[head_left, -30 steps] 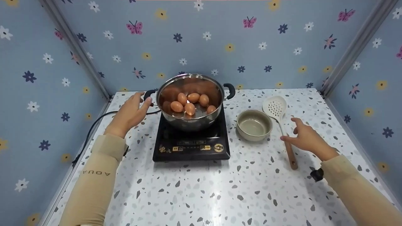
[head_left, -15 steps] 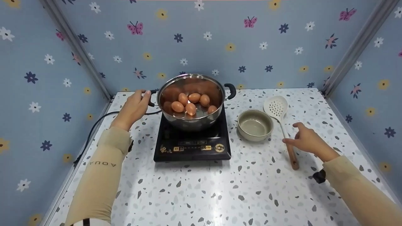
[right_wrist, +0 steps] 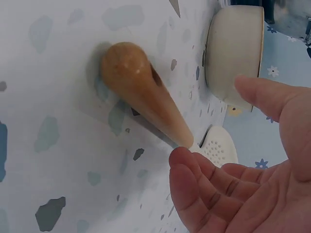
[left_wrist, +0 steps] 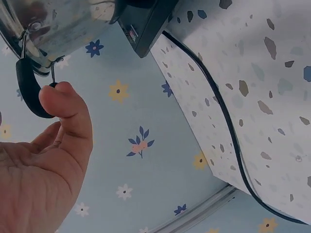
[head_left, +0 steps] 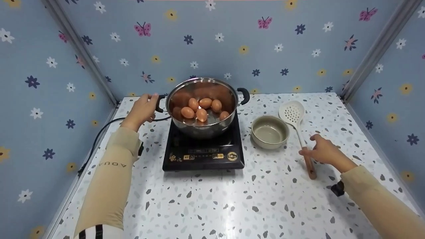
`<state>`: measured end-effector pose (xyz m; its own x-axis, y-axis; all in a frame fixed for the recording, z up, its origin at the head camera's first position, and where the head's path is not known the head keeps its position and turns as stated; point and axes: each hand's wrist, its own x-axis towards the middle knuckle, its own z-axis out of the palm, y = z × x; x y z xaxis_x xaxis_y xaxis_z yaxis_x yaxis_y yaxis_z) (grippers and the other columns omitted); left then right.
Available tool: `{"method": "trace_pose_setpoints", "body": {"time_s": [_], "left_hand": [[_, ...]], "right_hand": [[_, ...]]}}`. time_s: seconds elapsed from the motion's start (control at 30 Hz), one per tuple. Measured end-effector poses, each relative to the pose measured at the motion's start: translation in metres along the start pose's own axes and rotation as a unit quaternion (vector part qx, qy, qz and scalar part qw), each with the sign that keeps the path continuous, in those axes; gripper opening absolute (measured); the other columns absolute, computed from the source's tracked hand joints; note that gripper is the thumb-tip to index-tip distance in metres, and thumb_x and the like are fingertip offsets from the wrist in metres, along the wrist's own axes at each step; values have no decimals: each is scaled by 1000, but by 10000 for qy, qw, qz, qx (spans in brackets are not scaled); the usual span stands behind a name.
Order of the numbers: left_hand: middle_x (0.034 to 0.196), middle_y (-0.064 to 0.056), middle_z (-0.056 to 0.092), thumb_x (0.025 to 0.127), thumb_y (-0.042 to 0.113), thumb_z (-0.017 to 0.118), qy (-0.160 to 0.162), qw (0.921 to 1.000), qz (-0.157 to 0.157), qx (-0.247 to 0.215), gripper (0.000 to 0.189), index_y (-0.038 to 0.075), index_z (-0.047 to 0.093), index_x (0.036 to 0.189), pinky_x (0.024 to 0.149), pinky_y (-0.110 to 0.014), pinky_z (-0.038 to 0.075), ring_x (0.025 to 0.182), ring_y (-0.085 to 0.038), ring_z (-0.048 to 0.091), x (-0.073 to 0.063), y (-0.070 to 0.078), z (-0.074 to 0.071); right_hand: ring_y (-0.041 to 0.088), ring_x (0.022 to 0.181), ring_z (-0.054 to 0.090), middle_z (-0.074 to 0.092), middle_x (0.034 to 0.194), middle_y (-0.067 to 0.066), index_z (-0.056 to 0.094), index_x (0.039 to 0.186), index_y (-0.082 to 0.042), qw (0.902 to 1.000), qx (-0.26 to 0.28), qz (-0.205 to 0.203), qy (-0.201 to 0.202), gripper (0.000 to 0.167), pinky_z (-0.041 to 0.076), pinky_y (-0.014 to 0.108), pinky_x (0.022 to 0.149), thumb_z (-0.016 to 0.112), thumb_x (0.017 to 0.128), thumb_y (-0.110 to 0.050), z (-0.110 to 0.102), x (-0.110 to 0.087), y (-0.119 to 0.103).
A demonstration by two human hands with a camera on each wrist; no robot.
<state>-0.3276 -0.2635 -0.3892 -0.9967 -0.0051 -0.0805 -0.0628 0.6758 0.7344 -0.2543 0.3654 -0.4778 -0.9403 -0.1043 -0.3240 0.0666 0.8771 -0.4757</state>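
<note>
A steel pot (head_left: 202, 130) with black side handles holds several brown eggs (head_left: 201, 115) and stands on a black induction cooker (head_left: 203, 156). At its left handle (left_wrist: 30, 90) is my left hand (head_left: 141, 109), thumb laid over the handle's end and fingers partly hidden behind it, gripping it. My right hand (head_left: 327, 152) hovers beside a skimmer (head_left: 292, 114) with a white perforated head and wooden handle (right_wrist: 146, 90). Its thumb and fingers are spread apart, and the right wrist view has nothing between them. The skimmer lies flat on the table.
A small beige bowl (head_left: 269, 132) stands between the cooker and the skimmer. A black cord (left_wrist: 218, 97) runs from the cooker across the speckled table (head_left: 206, 199) to the left. Flower-patterned walls (head_left: 212, 43) close off the back and sides.
My left hand has moved in to the pot's left handle and taken hold of it. My right hand has shifted slightly nearer along the skimmer's handle. Pot, bowl and skimmer stay put.
</note>
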Motion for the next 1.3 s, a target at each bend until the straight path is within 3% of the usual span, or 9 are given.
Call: {"method": "trace_pose_setpoints", "body": {"time_s": [0.17, 0.4, 0.67, 0.9, 1.17, 1.3], "left_hand": [[132, -24, 57, 115, 58, 26, -152, 9994, -234, -188, 77, -1, 36, 163, 70, -26, 54, 87, -19, 62, 3, 4, 0], [140, -22, 54, 116, 55, 28, -186, 9981, -504, -314, 72, 1, 39, 162, 74, -27, 53, 91, -19, 61, 9, 7, 4], [120, -16, 61, 118, 47, 29, -258, 9967, -551, -539, 64, -1, 44, 158, 68, -24, 53, 77, -12, 58, 18, 3, 7], [102, -10, 58, 118, 39, 27, -349, 9945, -528, -830, 51, -1, 49, 142, 59, -23, 50, 64, -8, 53, 24, 3, 11], [102, -9, 54, 118, 38, 26, -329, 9930, -686, -902, 57, -2, 40, 157, 64, -26, 52, 66, -9, 54, 28, 1, 15], [100, -9, 55, 118, 38, 28, -210, 9926, -680, -981, 55, -3, 45, 150, 62, -25, 51, 63, -8, 54, 29, 2, 17]], "right_hand": [[29, 79, 72, 67, 112, 30, 31, 155, 15, 9999, 78, 126, -82, 93, 59, 42, 70, 75, 101, -47, 3, 2, 3], [23, 73, 66, 64, 91, 15, 38, 148, 16, 9989, -40, 419, -228, 85, 54, 37, 65, 73, 101, -46, 10, 4, 3], [24, 75, 65, 64, 98, 20, 41, 145, 19, 9978, -35, 627, -208, 80, 55, 35, 66, 72, 101, -41, 16, 8, 1], [23, 70, 68, 65, 89, 15, 47, 138, 14, 9969, -20, 755, -205, 70, 54, 35, 64, 74, 101, -38, 22, 11, 2], [22, 69, 63, 63, 86, 13, 54, 123, 9, 9979, 52, 630, -127, 49, 52, 34, 62, 73, 101, -30, 27, 15, 5], [21, 67, 63, 63, 82, 12, 56, 116, 7, 9983, 81, 573, -77, 41, 52, 34, 61, 73, 100, -27, 26, 15, 4]]}}
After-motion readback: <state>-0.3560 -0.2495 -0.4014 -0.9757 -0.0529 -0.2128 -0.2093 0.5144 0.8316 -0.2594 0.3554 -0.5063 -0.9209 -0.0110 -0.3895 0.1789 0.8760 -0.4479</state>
